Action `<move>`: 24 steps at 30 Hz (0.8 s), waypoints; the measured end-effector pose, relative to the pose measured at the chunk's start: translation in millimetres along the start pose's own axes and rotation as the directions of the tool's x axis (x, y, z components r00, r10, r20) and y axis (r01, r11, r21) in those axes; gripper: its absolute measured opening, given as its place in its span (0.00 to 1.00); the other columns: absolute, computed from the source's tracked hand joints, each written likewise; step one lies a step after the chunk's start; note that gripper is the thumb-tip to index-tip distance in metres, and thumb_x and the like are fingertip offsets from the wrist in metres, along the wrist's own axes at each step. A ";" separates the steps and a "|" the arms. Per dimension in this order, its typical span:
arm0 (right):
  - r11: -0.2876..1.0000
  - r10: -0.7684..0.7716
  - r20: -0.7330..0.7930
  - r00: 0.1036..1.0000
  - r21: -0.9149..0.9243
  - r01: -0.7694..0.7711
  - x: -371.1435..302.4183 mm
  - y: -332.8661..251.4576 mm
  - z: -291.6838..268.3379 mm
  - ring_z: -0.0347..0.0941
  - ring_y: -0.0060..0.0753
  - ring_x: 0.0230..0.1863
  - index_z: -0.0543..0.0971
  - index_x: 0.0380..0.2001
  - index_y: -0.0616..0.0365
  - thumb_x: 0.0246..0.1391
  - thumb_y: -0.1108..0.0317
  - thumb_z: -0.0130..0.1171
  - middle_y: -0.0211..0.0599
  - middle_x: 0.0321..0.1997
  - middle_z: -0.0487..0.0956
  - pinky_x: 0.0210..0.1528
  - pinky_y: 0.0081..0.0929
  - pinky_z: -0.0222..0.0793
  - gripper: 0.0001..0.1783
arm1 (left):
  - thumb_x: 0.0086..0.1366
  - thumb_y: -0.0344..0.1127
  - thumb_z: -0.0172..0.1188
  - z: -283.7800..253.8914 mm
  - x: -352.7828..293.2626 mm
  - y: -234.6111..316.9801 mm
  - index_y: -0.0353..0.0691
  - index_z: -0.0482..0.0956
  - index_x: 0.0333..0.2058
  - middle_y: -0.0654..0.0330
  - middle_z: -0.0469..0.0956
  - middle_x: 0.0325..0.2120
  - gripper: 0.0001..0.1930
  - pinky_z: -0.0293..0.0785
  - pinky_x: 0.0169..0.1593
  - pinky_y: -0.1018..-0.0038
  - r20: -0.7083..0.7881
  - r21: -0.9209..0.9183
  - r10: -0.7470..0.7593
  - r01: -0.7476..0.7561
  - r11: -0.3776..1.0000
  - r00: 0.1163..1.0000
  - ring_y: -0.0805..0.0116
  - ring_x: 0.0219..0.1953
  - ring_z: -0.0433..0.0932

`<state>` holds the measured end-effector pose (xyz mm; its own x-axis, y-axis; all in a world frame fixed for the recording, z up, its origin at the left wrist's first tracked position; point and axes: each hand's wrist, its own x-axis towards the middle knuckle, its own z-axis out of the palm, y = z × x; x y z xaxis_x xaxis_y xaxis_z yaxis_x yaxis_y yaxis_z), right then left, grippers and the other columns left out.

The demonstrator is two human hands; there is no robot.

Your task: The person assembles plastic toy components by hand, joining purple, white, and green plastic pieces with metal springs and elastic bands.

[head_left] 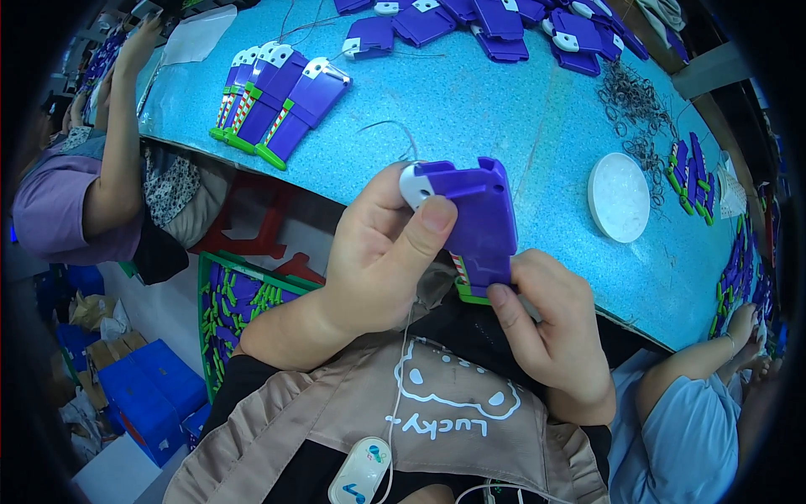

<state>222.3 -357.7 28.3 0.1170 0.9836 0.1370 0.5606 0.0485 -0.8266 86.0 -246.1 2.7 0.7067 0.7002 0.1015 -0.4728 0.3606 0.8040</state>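
Observation:
Both my hands hold a purple plastic toy part (483, 223) above the table's near edge. It has a white rounded corner with a dark hole, a red-and-white striped strip and a green end. My left hand (378, 244) pinches the white corner between thumb and fingers. At the lower right, my right hand (554, 328) grips the part near its green end, with the thumb on its edge. A thin dark wire (411, 139) sticks up behind the white corner. Several similar parts (290, 109) lie in a fanned row at the table's far left.
Purple pieces (495, 34) are heaped along the back of the blue table (470, 101). A white bowl (619, 202) and tangled dark rings (630, 101) lie right. More parts (693, 181) lie beyond. A green crate (204, 336) stands lower left. People sit at both sides.

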 end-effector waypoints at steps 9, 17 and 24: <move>1.000 0.013 0.046 0.999 0.010 -0.013 -4.5 -3.6 2.0 0.65 0.47 0.21 0.71 0.24 0.64 0.44 0.78 0.55 0.44 0.20 0.67 0.21 0.36 0.59 0.03 | 0.64 0.33 0.50 -0.8 -4.4 1.7 0.34 0.66 0.45 0.62 0.72 0.37 0.13 0.68 0.42 0.80 0.015 0.065 -0.065 0.064 0.996 0.998 0.78 0.39 0.71; 0.965 0.022 -0.227 0.974 0.260 0.039 -7.1 -3.5 -5.9 0.73 0.25 0.29 0.64 0.48 0.64 0.37 0.71 0.69 0.35 0.27 0.76 0.33 0.15 0.64 0.34 | 0.64 0.39 0.50 -3.2 -8.4 1.2 0.36 0.65 0.49 0.56 0.72 0.44 0.18 0.70 0.47 0.67 0.144 -0.230 -0.403 0.427 0.875 0.904 0.65 0.45 0.73; 0.897 -0.227 -0.180 0.957 0.343 0.278 21.7 18.5 4.7 0.64 0.37 0.52 0.60 0.52 0.65 0.24 0.58 0.74 0.49 0.50 0.67 0.56 0.32 0.54 0.51 | 0.64 0.42 0.50 6.4 -2.7 8.7 0.36 0.64 0.49 0.61 0.74 0.38 0.20 0.73 0.43 0.75 0.279 -0.327 -0.535 0.603 0.728 0.798 0.73 0.40 0.75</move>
<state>231.4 -334.6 13.4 0.1323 0.8990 0.4176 0.2539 0.3765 -0.8909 83.4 -248.8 13.2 0.9634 0.1935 -0.1854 -0.0904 0.8860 0.4549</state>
